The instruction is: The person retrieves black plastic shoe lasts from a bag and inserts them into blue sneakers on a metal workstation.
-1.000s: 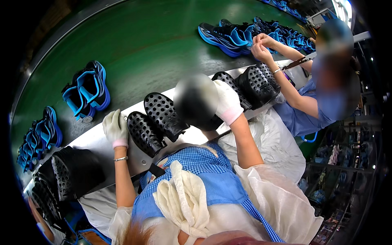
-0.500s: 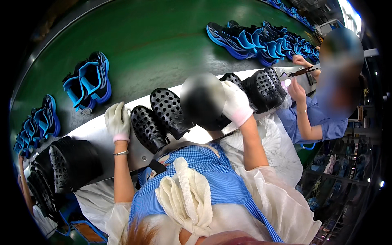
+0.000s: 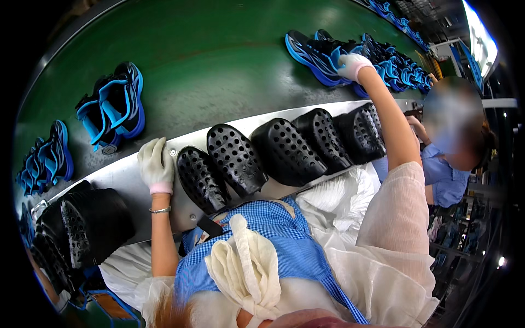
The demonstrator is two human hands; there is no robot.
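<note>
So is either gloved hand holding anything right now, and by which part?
Left hand lies flat on the grey metal ledge, holding nothing. Right hand touches a blue-and-black sandal; grasp unclear.

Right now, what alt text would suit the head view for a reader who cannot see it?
A person's gloved right hand reaches across a green conveyor belt to a pile of blue-and-black shoes, while the gloved left hand rests flat on a metal ledge beside a row of black perforated clogs.

Bright, even overhead light falls on the green conveyor belt (image 3: pixel 219 60), leaving a soft sheen at its far side. A window (image 3: pixel 481 38) at far right glares white. Fisheye bending curves straight edges, corners go black, and the near foreground is softly blurred.
</note>
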